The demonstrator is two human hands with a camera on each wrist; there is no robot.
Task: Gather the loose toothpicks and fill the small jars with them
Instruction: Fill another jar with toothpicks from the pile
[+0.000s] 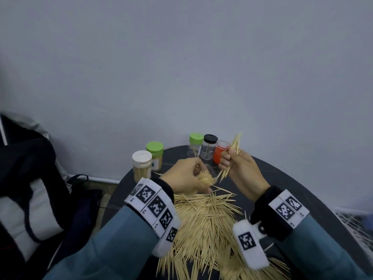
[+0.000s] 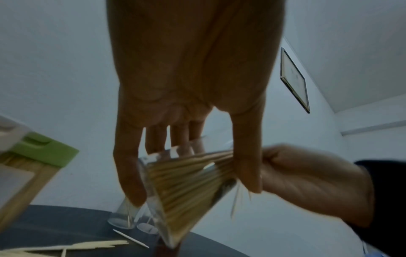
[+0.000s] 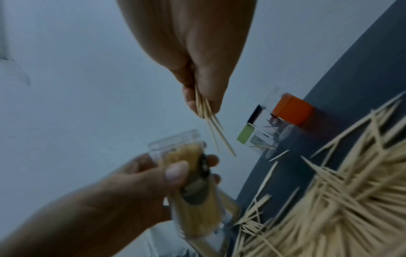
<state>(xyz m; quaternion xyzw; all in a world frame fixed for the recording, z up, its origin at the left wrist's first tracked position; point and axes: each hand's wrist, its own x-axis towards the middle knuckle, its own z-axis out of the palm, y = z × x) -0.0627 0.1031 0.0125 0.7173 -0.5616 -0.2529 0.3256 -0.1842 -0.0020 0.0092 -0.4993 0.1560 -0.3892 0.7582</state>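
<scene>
Fingers (image 1: 227, 158) pinching pale toothpick bundle (image 1: 232, 156), tips splayed

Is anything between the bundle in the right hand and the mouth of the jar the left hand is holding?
Nothing visible. The right hand holds the toothpick bundle just above the clear jar gripped by the left hand; the jar's mouth is uncapped, though already well packed with toothpicks.

- Head view looks forward and down from above at the round table (image 1: 282, 178).
- Wrist views look close along each palm, upward toward the wall.
- All share the open jar (image 2: 175, 200).
</scene>
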